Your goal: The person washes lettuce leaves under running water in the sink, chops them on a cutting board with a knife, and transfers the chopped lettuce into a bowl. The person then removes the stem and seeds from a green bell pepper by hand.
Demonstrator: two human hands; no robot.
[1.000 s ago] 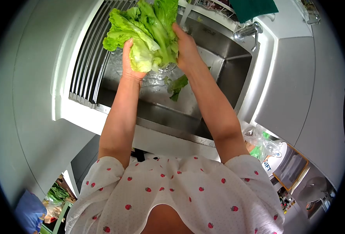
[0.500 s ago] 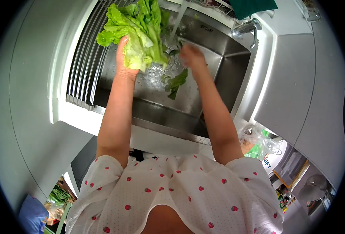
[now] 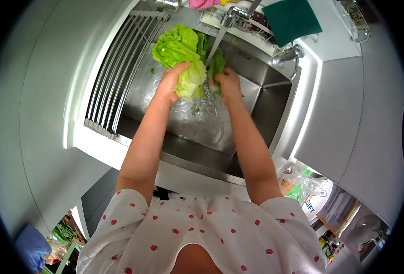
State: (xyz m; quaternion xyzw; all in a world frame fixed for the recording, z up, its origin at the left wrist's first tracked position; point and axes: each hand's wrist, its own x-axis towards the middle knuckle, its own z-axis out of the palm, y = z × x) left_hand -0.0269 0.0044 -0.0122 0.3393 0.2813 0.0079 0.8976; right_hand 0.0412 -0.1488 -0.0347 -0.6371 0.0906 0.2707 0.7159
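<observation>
My left hand (image 3: 171, 82) is closed around the pale base of a bunch of lettuce (image 3: 176, 45), its bright green leaves pointing away from me. Close by on the right, my right hand (image 3: 228, 83) grips a green lettuce leaf (image 3: 217, 64), its fingers curled and partly hidden. Both hands are over the steel sink (image 3: 190, 123). A stream of water (image 3: 216, 44) runs down between the bunch and the leaf. Small green scraps lie on the wet sink bottom.
The running faucet (image 3: 233, 17) stands at the back of the sink. A roll-up drying rack (image 3: 119, 75) covers the left side. To the back right are a second chrome tap (image 3: 287, 55) and a dark green cloth (image 3: 293, 20). A plastic bag (image 3: 298, 180) hangs at lower right.
The view has tipped up, showing the faucet. The lettuce bunch has come closer to my right hand. The loose leaf seen low in the sink is gone from there; my right hand now holds a leaf.
</observation>
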